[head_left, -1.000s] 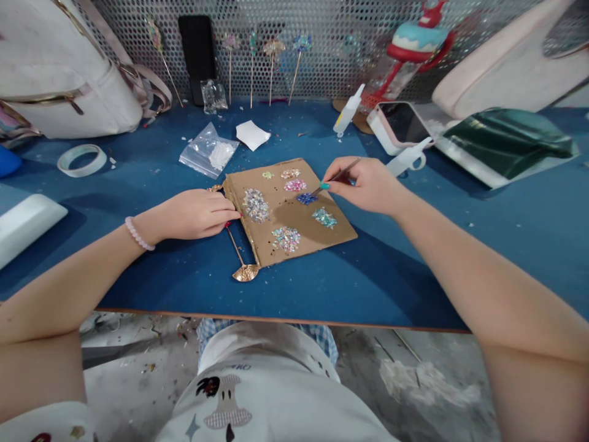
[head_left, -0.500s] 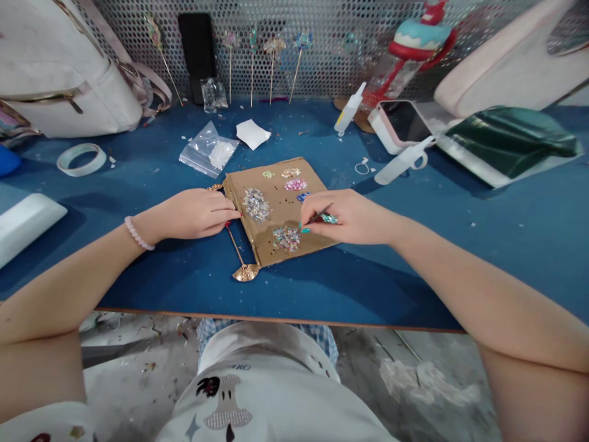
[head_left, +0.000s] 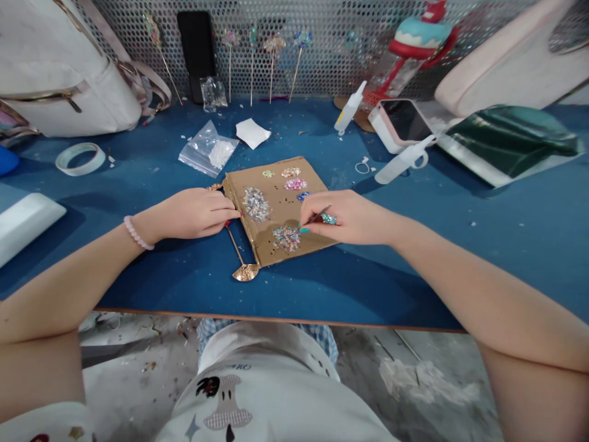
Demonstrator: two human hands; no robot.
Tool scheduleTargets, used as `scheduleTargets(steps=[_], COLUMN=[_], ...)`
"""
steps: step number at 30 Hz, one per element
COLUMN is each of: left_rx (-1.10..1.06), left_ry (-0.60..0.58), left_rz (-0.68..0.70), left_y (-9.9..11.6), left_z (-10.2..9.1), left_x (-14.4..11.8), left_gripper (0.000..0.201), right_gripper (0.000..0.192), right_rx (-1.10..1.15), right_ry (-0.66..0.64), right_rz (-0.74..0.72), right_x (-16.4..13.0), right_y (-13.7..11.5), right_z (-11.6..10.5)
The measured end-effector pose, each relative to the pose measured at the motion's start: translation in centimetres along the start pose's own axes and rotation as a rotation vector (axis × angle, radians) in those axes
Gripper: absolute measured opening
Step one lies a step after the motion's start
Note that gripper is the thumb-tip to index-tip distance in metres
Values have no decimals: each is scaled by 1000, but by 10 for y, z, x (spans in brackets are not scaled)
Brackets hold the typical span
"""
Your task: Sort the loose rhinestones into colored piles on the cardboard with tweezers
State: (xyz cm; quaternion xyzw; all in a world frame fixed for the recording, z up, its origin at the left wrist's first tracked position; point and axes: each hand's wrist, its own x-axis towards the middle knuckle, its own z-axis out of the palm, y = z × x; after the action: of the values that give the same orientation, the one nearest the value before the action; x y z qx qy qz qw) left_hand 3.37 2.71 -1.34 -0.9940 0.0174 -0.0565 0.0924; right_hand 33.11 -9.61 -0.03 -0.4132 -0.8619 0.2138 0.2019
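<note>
My left hand (head_left: 197, 213) is closed at the left edge of a cardboard sheet (head_left: 280, 212), its fingers pressed together. From under its thumb runs the thin stick of a gold hairpin (head_left: 237, 248), which ends in a fan-shaped piece. More gold ornament shows above the fingers; what lies under the palm is hidden. My right hand (head_left: 347, 216) pinches thin dark tweezers (head_left: 321, 213). Their tip is beside a pile of multicoloured sequins (head_left: 286, 237) on the cardboard. Silvery sequins (head_left: 256, 204) lie to the upper left, pink ones (head_left: 295, 184) further back.
A clear bag (head_left: 209, 149), a white scrap (head_left: 253, 133) and a tape roll (head_left: 80, 159) lie behind and left. Glue bottles (head_left: 402, 162), a phone-like device (head_left: 405, 126) and a dark green pouch (head_left: 513, 144) are at right. Decorated sticks (head_left: 271, 67) stand along the mesh wall.
Both hands stay almost where they were. The tweezers' tip remains beside the multicoloured sequins, with only a very slight shift of the right fingers.
</note>
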Motion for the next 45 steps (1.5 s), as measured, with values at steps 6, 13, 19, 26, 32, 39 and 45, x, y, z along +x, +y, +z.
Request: scheduleTargets(steps=[6, 13, 19, 26, 32, 39, 45], left_rx=[-39, -24, -22, -6, 22, -1, -11], left_ry=[-16, 2, 7, -27, 9, 22, 6], left_rz=[-33, -18, -10, -26, 18, 7, -6], left_y=[0, -1, -1, -1, -1, -1, -2], left_z=[0, 2, 1, 2, 2, 2, 2], left_x=[0, -1, -1, -1, 0, 0, -1], left_gripper=[33, 33, 34, 33, 36, 35, 34], right_gripper=[14, 14, 14, 14, 14, 15, 15], right_rx=[0, -3, -12, -6, -3, -8, -14], right_ry=[-5, -6, 3, -5, -12, -20, -9], right_rz=[3, 2, -11, -4, -2, -12, -18], right_x=[0, 0, 0, 0, 1, 0, 0], right_y=[1, 0, -1, -1, -2, -2, 0], right_z=[0, 1, 1, 2, 2, 1, 2])
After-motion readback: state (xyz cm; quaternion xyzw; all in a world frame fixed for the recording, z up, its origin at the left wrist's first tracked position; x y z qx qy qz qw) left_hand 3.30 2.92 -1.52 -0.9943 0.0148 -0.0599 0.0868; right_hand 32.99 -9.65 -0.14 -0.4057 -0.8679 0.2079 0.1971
